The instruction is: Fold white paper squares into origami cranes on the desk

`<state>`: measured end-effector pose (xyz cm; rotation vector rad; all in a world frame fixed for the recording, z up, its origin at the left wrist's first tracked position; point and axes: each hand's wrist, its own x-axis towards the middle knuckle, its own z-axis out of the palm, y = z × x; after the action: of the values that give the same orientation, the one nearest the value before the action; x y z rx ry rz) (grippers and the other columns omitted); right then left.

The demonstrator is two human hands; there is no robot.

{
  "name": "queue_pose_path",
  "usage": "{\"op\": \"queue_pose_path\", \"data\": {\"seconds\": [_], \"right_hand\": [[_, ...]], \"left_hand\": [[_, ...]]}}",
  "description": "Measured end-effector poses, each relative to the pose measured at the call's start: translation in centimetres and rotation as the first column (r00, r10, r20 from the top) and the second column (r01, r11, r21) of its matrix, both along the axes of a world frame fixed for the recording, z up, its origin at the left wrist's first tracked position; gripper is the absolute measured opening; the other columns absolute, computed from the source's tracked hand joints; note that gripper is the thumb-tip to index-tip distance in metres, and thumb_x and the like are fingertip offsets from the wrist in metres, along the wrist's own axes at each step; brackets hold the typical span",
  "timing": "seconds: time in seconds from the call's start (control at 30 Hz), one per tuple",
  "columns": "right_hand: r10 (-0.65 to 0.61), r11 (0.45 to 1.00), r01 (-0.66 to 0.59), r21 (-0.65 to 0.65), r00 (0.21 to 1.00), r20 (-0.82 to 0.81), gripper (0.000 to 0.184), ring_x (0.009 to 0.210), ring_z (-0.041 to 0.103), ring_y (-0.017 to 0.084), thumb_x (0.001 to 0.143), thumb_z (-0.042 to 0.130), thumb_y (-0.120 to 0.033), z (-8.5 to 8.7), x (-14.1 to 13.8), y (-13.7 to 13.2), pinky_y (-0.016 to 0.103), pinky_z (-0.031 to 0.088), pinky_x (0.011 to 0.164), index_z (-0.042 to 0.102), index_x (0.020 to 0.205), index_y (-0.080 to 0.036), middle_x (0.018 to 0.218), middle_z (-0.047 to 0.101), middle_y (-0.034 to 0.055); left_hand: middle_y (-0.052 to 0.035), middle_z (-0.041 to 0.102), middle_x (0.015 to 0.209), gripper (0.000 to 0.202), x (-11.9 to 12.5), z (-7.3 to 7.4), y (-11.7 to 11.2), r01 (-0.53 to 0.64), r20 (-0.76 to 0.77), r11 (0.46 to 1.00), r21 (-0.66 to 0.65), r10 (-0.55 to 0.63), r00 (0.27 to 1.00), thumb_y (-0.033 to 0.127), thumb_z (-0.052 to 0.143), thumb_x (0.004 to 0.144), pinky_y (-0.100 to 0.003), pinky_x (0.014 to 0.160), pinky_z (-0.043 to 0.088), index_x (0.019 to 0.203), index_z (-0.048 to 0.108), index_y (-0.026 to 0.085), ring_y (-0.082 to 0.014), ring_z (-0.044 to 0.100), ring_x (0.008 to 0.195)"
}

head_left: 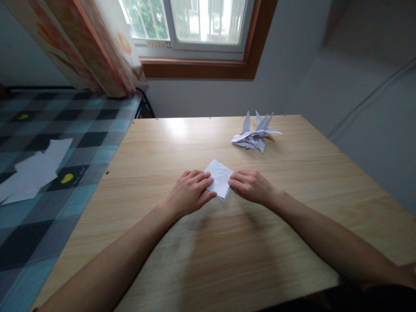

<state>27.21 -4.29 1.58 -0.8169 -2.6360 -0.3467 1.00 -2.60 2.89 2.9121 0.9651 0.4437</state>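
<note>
A small white folded paper (219, 178) lies on the wooden table in front of me, turned so that it looks like a diamond. Its layers show at the bottom corner. My left hand (194, 190) holds the left side, fingers resting on top and the thumb at the lower left edge. At the right corner, my right hand (248, 185) is closed in a pinch, with its fingertips on the paper. The undersides of both hands are hidden. Beyond the hands, a cluster of folded paper cranes (255, 135) sits toward the back right, their pointed parts sticking up.
The light wooden table (156, 169) reaches back toward the wall below a window (208, 21). To the left, a checked cloth (29, 229) covers a bed-like surface bearing loose white paper sheets (39, 171). A patterned curtain (94, 47) hangs there. A cable (367, 100) runs along the right wall.
</note>
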Motion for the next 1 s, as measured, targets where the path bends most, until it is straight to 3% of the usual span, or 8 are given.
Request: {"op": "queue_pose_path", "data": {"seconds": [0.17,0.33,0.47,0.6,0.7,0.8,0.9,1.0], "right_hand": [[-0.027,0.995,0.039,0.094,0.992,-0.12,0.019,0.072,0.058,0.016,0.097,0.05,-0.017,-0.3,-0.2,0.0,0.028,0.044,0.065,0.062,0.083,-0.018,0.079,0.067,0.0049],[-0.005,0.977,0.077,0.198,0.94,-0.342,0.006,0.08,0.059,0.019,0.092,0.054,-0.013,0.1,-0.9,-0.6,0.031,0.049,0.072,0.058,0.092,-0.018,0.086,0.067,0.0079],[0.069,0.953,0.068,0.295,0.899,-0.431,0.007,0.08,0.058,0.02,0.089,0.057,-0.016,0.3,-2.0,-1.8,0.033,0.05,0.072,0.056,0.087,-0.022,0.083,0.065,0.005],[0.013,0.993,0.02,0.116,0.961,-0.275,0.009,0.077,0.06,0.021,0.091,0.056,-0.023,-0.2,-3.5,-2.2,0.034,0.05,0.071,0.062,0.085,-0.02,0.08,0.067,0.0064],[-0.039,0.998,0.027,-0.061,0.979,-0.2,0.027,0.1,0.062,0.028,0.092,0.057,-0.036,-0.6,-4.1,-1.6,0.043,0.051,0.088,0.066,0.106,-0.015,0.106,0.071,0.0147],[-0.065,0.978,0.032,-0.204,0.985,-0.16,0.038,0.119,0.056,0.033,0.091,0.06,-0.04,-0.7,-4.2,-1.0,0.05,0.044,0.101,0.064,0.119,-0.016,0.125,0.065,0.0161],[-0.084,0.96,0.049,-0.277,0.99,-0.114,0.036,0.121,0.054,0.034,0.091,0.059,-0.04,-0.5,-4.2,-0.8,0.052,0.042,0.104,0.065,0.117,-0.016,0.125,0.065,0.0165],[-0.059,0.96,0.025,-0.278,0.992,-0.113,0.034,0.116,0.055,0.034,0.092,0.058,-0.04,-0.4,-4.2,-0.8,0.054,0.042,0.103,0.067,0.113,-0.014,0.12,0.066,0.0184]], "left_hand": [[-0.0093,0.069,0.119,0.041,0.1,-0.1,0.0,0.032,0.044,0.998,0.05,-0.035,0.998,0.053,0.055,0.092,-0.043,0.089,0.048,0.111,0.064,0.018,-0.0276,0.062,0.105],[-0.0072,0.071,0.092,0.013,0.0,-0.4,0.0,-0.043,0.102,0.984,0.174,0.025,0.994,0.025,0.052,0.093,-0.035,0.077,0.048,0.092,0.062,0.017,-0.0219,0.063,0.084],[-0.0041,0.063,0.073,0.013,0.0,-0.4,-0.1,-0.094,0.136,0.954,0.285,0.057,0.989,0.019,0.052,0.09,-0.031,0.066,0.044,0.078,0.056,0.018,-0.0186,0.058,0.069],[-0.0025,0.059,0.068,0.019,0.3,-0.1,-0.4,-0.045,0.161,0.927,0.373,-0.017,0.987,0.019,0.049,0.092,-0.03,0.061,0.039,0.073,0.053,0.019,-0.0165,0.053,0.063],[-0.0012,0.057,0.065,0.023,0.5,0.0,-0.6,0.004,0.167,0.905,0.426,-0.083,0.982,0.019,0.046,0.095,-0.03,0.06,0.037,0.072,0.051,0.019,-0.0154,0.05,0.06],[-0.0003,0.055,0.064,0.023,0.6,0.0,-0.7,0.046,0.168,0.895,0.444,-0.133,0.977,0.022,0.047,0.096,-0.029,0.059,0.036,0.073,0.051,0.019,-0.0144,0.048,0.058],[0.0006,0.055,0.065,0.015,0.6,-0.1,-0.6,0.077,0.19,0.884,0.462,-0.183,0.965,0.024,0.052,0.094,-0.029,0.059,0.036,0.079,0.051,0.02,-0.0144,0.049,0.059],[-0.0035,0.062,0.08,0.008,0.5,-0.2,-0.6,0.084,0.243,0.858,0.506,-0.236,0.941,0.024,0.058,0.09,-0.03,0.065,0.043,0.09,0.05,0.02,-0.0169,0.055,0.07]]}}
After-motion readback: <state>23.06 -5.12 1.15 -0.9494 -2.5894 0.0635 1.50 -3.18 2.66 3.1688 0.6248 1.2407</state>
